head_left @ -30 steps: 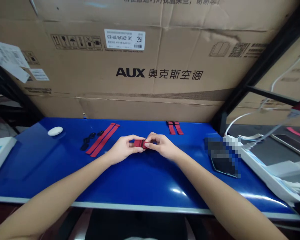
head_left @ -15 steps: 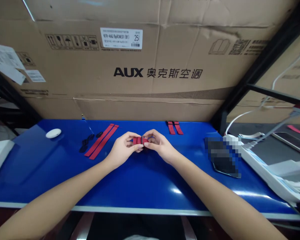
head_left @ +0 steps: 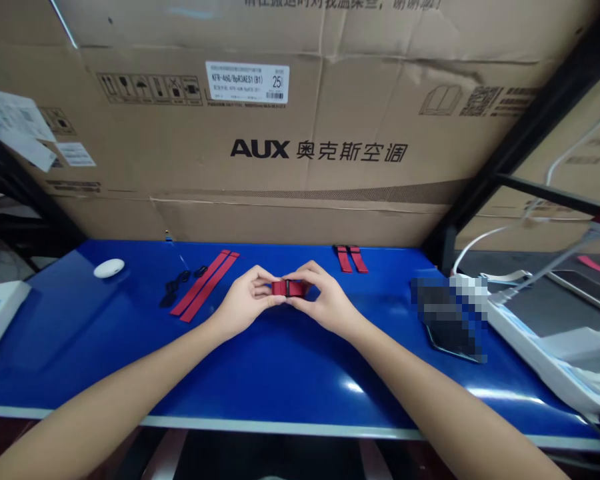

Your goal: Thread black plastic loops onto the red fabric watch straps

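Just above the blue table (head_left: 280, 373), my left hand (head_left: 247, 300) and my right hand (head_left: 325, 297) meet at a red webbing strap (head_left: 296, 288) with a black buckle (head_left: 287, 288) across it. The left thumb and fingers pinch the strap and buckle from the left side. From the right, the thumb and fingertips of the other hand close on the same piece at its top and bottom edges. The strap's far end lies partly behind my right fingers.
Two flat red straps (head_left: 205, 287) lie left of my hands, beside several black buckles (head_left: 173, 287). Two red straps with black buckles (head_left: 351, 259) are at the back. A white oval object (head_left: 109, 268), a dark phone-like object (head_left: 450, 320) and a large cardboard box (head_left: 315, 180) surround the work area.
The buckle now faces me more fully, with red strap showing on both sides. My right fingers have shifted to its upper and lower edges. The view has tilted slightly.
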`<action>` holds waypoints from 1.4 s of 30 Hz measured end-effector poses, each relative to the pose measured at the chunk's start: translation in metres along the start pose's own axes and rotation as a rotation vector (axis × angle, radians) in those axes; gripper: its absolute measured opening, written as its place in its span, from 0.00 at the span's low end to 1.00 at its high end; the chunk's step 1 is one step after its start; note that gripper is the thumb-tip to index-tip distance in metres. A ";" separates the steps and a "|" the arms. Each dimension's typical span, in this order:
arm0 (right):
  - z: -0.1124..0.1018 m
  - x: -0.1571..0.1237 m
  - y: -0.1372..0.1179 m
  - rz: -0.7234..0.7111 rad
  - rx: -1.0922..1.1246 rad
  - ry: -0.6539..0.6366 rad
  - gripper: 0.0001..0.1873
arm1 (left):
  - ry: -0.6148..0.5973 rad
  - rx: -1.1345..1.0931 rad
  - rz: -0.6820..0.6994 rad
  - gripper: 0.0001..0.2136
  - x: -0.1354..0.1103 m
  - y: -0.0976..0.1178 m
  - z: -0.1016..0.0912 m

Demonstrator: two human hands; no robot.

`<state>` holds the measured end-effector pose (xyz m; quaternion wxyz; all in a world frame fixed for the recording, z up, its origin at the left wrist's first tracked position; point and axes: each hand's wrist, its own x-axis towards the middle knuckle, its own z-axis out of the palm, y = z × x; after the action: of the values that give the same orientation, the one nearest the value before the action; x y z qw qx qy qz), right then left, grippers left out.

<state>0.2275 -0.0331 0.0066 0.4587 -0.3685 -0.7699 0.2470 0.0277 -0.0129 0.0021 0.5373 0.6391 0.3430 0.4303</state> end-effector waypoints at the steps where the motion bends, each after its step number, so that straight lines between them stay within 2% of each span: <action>1: 0.000 0.000 0.000 0.002 0.001 -0.002 0.18 | -0.004 0.004 -0.001 0.19 0.000 0.000 -0.001; 8: 0.002 -0.002 0.003 -0.026 -0.045 0.018 0.17 | -0.010 0.015 0.016 0.16 0.000 0.000 -0.003; 14: 0.006 -0.001 0.003 -0.125 -0.194 0.000 0.16 | 0.014 -0.024 -0.032 0.14 0.003 -0.001 -0.001; 20: -0.004 0.002 0.008 -0.151 -0.462 -0.069 0.15 | 0.024 0.004 -0.107 0.14 0.007 -0.003 -0.010; 24: -0.015 0.004 0.021 -0.127 -0.549 -0.186 0.13 | 0.068 0.127 -0.165 0.11 0.013 -0.011 -0.018; 26: -0.017 0.006 0.028 -0.105 -0.543 -0.239 0.13 | 0.032 0.243 -0.176 0.08 0.014 -0.014 -0.019; 29: -0.014 0.007 0.041 -0.068 -0.508 -0.232 0.16 | -0.088 0.489 -0.076 0.08 0.010 -0.012 -0.020; 32: -0.010 0.008 0.051 0.035 -0.560 -0.110 0.18 | -0.197 0.732 0.131 0.10 0.003 -0.008 -0.023; 35: -0.008 0.008 0.056 0.172 -0.660 -0.003 0.15 | -0.278 0.882 0.293 0.11 0.000 -0.008 -0.026; 37: -0.008 0.007 0.055 0.200 -0.678 -0.008 0.12 | -0.323 0.915 0.344 0.11 0.001 -0.010 -0.025; 40: -0.007 0.004 0.053 0.179 -0.642 -0.066 0.11 | -0.305 0.963 0.374 0.12 0.006 -0.017 -0.021; 42: -0.005 0.001 0.052 0.164 -0.621 -0.106 0.16 | -0.243 1.029 0.399 0.12 0.011 -0.022 -0.017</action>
<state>0.2496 -0.0007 -0.0282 0.2623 -0.5383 -0.7990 0.0554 0.0172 0.0081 -0.0169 0.1002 0.9162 0.3166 0.2244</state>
